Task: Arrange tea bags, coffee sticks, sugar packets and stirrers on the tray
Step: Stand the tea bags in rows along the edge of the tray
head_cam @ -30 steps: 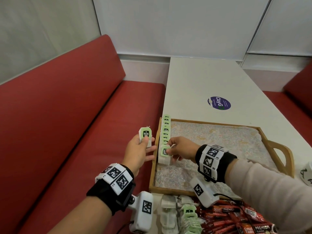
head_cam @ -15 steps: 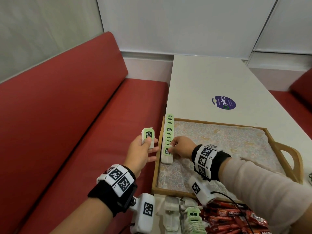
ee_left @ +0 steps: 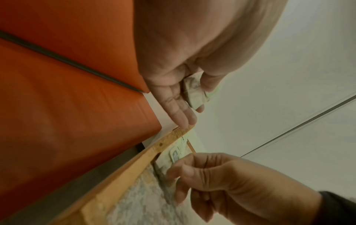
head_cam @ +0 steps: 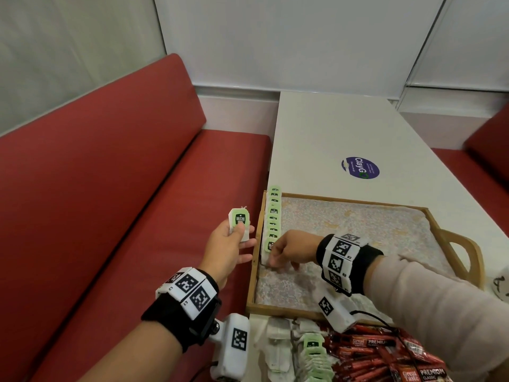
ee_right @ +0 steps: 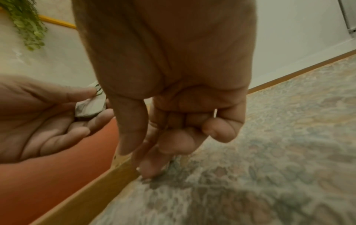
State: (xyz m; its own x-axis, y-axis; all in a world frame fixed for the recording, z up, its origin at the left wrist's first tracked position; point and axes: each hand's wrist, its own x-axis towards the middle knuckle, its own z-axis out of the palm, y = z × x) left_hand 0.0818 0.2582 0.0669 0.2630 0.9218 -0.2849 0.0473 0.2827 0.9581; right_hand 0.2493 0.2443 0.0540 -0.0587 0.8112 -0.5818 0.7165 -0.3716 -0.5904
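Fingers of the right hand (head_cam: 289,250) curl down onto the nearest tea bag in a row; the left hand (head_cam: 226,250) pinches one more green-tagged tea bag (head_cam: 239,222) between thumb and fingers.

That row of white tea bags with green paper tags (head_cam: 272,216) runs along the left rim of the wooden tray with patterned lining (head_cam: 429,213), long axis going away from the person, tags facing up and overlapping. The held bag is just outside this rim, upright, tag on top. I judge the task early: only tea bags are placed. Loose tea bags (head_cam: 311,351) and red coffee sticks (head_cam: 385,357) lie below the tray's near rim; sugar and stirrers I cannot see.
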